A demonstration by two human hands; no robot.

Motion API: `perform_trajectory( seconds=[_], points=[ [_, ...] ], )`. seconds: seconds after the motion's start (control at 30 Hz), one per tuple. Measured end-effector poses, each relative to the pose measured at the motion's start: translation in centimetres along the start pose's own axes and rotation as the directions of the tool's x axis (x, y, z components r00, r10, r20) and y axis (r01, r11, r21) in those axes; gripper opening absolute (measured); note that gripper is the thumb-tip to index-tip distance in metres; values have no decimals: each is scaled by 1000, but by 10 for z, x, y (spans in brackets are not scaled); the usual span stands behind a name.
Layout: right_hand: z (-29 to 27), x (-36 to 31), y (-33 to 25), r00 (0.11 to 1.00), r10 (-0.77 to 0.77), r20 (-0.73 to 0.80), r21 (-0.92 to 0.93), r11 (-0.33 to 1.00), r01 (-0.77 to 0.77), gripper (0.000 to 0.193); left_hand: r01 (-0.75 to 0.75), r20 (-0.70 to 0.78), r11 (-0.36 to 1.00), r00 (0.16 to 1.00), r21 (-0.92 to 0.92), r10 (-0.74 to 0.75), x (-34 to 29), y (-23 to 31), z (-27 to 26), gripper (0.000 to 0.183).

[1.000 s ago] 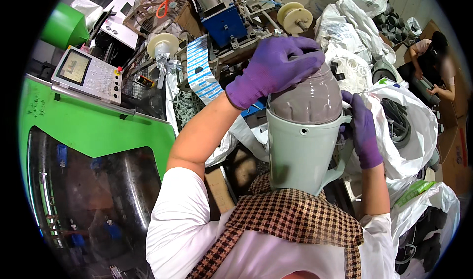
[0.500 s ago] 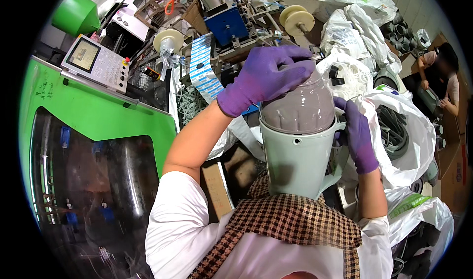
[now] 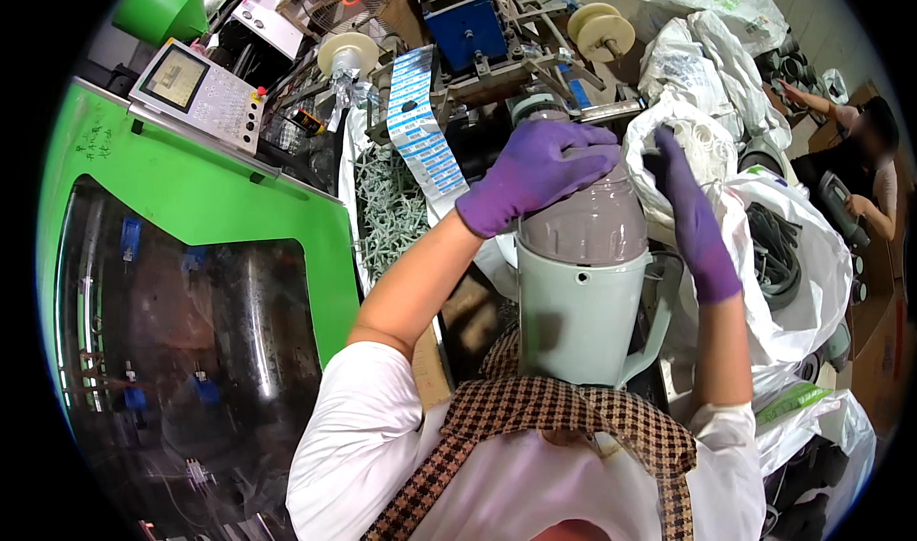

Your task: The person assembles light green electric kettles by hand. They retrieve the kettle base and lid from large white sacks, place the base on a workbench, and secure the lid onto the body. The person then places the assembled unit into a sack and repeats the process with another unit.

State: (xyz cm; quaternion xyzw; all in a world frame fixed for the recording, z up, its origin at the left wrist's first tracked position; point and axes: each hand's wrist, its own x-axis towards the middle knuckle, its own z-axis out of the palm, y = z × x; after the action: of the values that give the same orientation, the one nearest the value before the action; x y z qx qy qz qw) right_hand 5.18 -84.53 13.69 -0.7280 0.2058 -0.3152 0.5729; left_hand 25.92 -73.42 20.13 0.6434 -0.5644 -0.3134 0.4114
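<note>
- Two purple-gloved hands work at a pitcher: the left hand [image 3: 546, 170] half curled over its top; how firmly it grips, I can't tell.
- The right hand [image 3: 695, 226] stands open at the pitcher's two o'clock, fingers raised, nothing visible in it, near the handle [image 3: 654, 336].
- The pale green pitcher [image 3: 573, 321] is upright at the chest, a translucent grey dome [image 3: 587, 226] on it, a checked apron [image 3: 573, 426] at six.
- Around it: green machine [image 3: 330, 293] at nine, blue block [image 3: 465, 30] at eleven, a seated co-worker [image 3: 860, 149] at two, dark strips [image 3: 772, 254] bagged at three.
</note>
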Motion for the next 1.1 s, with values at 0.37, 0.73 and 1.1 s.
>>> perform_trajectory(
  seconds=[0.37,0.73,1.1],
  points=[
    [95,39,-15,942,-64,328,13,998,64,49,-159,-94,987,983,-24,156,-28,-24,-50,36],
    [158,101,56,786,75,613,674,470,-570,73,-41,84,985,995,-166,56,-39,-69,-111,30],
    [204,103,249,915,404,-5,16,915,-404,39,52,510,974,845,222,-161,-91,-240,-255,60]
  ],
)
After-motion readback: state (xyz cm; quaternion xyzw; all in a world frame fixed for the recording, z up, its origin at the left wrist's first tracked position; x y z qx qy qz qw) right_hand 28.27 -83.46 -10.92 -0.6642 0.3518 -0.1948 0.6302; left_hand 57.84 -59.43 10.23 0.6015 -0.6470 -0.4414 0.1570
